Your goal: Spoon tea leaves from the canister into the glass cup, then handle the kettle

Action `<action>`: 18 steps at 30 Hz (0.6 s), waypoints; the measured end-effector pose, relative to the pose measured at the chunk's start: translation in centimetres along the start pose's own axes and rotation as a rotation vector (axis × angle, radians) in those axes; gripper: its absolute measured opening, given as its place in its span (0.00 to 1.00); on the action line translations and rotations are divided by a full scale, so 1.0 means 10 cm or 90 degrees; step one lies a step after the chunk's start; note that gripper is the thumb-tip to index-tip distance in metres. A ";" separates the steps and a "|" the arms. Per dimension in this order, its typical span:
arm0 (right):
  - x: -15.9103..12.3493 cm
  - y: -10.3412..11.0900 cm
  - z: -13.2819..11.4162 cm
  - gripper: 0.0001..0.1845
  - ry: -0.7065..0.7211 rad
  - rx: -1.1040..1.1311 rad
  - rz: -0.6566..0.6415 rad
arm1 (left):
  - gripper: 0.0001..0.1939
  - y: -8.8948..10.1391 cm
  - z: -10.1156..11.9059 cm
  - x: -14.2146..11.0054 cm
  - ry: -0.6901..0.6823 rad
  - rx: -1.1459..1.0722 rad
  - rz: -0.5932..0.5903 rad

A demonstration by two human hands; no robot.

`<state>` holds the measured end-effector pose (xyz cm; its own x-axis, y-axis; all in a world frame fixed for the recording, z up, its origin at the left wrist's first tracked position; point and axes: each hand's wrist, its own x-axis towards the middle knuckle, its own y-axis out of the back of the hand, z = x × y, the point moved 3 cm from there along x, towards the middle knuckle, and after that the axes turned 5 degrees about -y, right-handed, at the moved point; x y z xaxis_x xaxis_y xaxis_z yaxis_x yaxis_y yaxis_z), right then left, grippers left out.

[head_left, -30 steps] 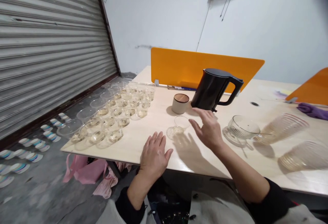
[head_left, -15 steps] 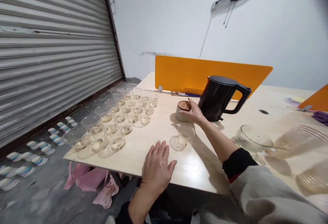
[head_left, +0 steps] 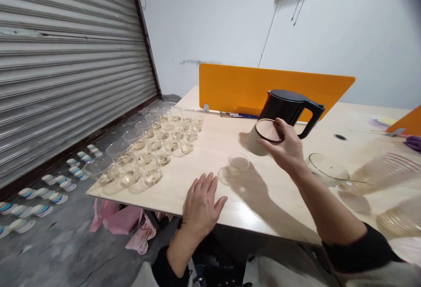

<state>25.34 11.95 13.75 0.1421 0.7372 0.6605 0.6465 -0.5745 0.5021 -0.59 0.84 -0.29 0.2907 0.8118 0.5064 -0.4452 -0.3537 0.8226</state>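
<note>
My right hand (head_left: 285,147) grips a pale cup with a dark rim (head_left: 255,142), thumb and fingers around its upper part. The cup appears raised off the table and tilted, in front of the black kettle (head_left: 279,108). Below and left of it stands a clear plastic cup (head_left: 239,163), which no hand touches. My left hand (head_left: 201,201) lies flat at the table's front edge, fingers stretched out, holding nothing. On the left of the table, several clear plastic cups (head_left: 153,176) stand in rows with a little pale liquid and dark bits inside.
A ribbed glass bowl (head_left: 324,171) with a thin utensil sits at the right, beside stacked clear cups (head_left: 388,173). An orange divider (head_left: 230,87) stands behind the kettle. Several small white-and-blue tubs (head_left: 59,198) and pink bags (head_left: 121,219) are on the floor at left.
My right hand has taken hold of the pale cup and moved it rightward, up and tilted, in front of the kettle. My left hand stays flat on the table.
</note>
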 end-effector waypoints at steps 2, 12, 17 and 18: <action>-0.29 0.32 -0.17 0.44 0.007 -0.005 -0.017 | 0.30 0.05 0.00 -0.02 -0.021 -0.037 0.039; -1.45 0.27 -0.52 0.43 0.047 0.046 -0.201 | 0.46 0.21 0.23 -0.07 0.010 -0.374 -0.003; -1.56 -0.03 -0.54 0.44 0.058 0.040 -0.198 | 0.52 0.13 0.26 -0.02 0.079 -0.414 -0.035; -1.57 -0.05 -0.54 0.44 0.055 0.039 -0.194 | 0.52 0.12 0.27 0.00 0.089 -0.406 -0.038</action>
<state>18.73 -1.26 6.16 -0.1269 0.8375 0.5315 0.6942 -0.3078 0.6507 1.13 -0.89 1.41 0.2371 0.8894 0.3908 -0.8588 0.0039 0.5123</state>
